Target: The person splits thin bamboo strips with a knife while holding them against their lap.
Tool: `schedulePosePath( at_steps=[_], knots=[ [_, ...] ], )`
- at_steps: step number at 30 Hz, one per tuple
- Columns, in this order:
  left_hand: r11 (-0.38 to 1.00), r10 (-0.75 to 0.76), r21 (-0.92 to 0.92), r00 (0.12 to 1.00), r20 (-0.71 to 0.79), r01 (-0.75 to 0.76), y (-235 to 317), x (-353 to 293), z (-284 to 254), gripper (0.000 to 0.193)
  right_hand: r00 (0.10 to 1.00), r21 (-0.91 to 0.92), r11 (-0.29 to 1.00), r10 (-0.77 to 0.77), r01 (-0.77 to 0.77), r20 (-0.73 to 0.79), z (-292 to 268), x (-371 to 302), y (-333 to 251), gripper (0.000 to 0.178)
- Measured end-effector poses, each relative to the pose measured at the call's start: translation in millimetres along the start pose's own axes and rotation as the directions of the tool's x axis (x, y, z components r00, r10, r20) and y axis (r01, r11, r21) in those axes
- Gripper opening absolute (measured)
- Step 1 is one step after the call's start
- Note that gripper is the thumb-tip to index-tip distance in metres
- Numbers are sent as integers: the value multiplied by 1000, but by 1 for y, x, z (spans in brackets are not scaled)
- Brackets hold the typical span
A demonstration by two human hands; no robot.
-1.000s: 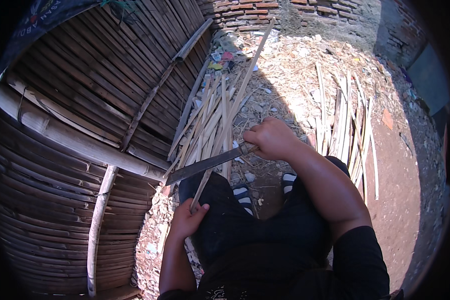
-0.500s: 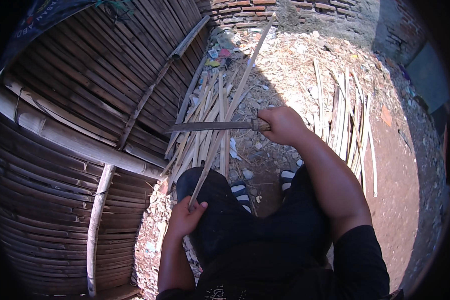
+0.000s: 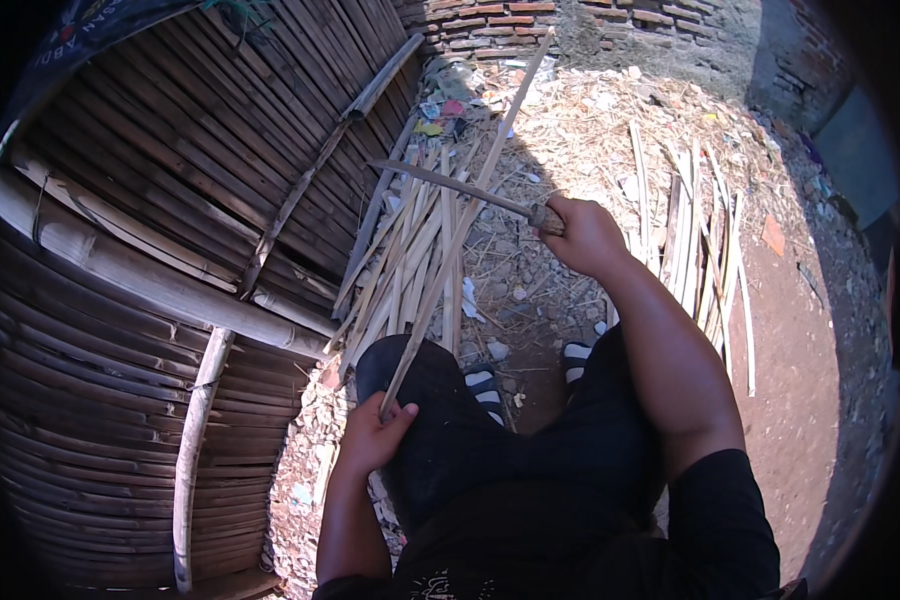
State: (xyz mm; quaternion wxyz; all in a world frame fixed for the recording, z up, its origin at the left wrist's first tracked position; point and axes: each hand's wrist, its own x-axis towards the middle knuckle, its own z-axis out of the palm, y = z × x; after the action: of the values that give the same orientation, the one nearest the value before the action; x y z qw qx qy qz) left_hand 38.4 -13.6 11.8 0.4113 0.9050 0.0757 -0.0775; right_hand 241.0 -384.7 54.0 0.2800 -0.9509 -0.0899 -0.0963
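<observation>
My left hand point(image 3: 377, 432) is closed round the near end of a long, pale bamboo strip point(image 3: 472, 205), beside my left thigh. The strip slants up and away to the right, over my left knee. My right hand point(image 3: 585, 237) grips the wrapped handle of a machete point(image 3: 460, 187). Its long, dark blade points left and a little away from me, crossing the strip around its middle; whether the edge touches the strip I cannot tell. Below the blade lies a loose pile of bamboo strips point(image 3: 400, 270) on the ground.
A second bundle of strips point(image 3: 685, 235) lies to the right. A bamboo-slat wall point(image 3: 170, 190) with pole rails stands close on my left, and a brick wall point(image 3: 490, 25) closes the far side. Rubble, straw and litter cover the ground. My sandalled feet point(image 3: 483, 392) are below me.
My right hand has moved the machete farther away along the strip, and the blade's tip has swung away from me. My left hand and the strip are nearly still.
</observation>
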Motion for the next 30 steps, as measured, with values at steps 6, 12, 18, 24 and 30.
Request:
schedulePosePath(
  at_steps=[6,12,18,24,30],
  knots=[
    [999,0,-38,1000,13,0,-3,0,0,32,911,-113,905,-400,409,99,16,-8,-14,29],
    [999,3,-47,1000,3,-3,-5,-2,-2,37,834,-120,827,-534,549,136,16,-8,-23,26],
    [995,-30,-90,999,33,33,-2,-1,-3,31,999,-16,999,-33,34,24,-3,5,7,30],
    [986,-8,-165,1000,8,9,-5,-1,-1,29,948,-42,947,-317,319,37,9,-4,-2,29],
    [989,-31,-145,999,9,32,-9,-2,-2,28,793,-104,795,-566,597,224,25,-12,-33,27]
  ],
)
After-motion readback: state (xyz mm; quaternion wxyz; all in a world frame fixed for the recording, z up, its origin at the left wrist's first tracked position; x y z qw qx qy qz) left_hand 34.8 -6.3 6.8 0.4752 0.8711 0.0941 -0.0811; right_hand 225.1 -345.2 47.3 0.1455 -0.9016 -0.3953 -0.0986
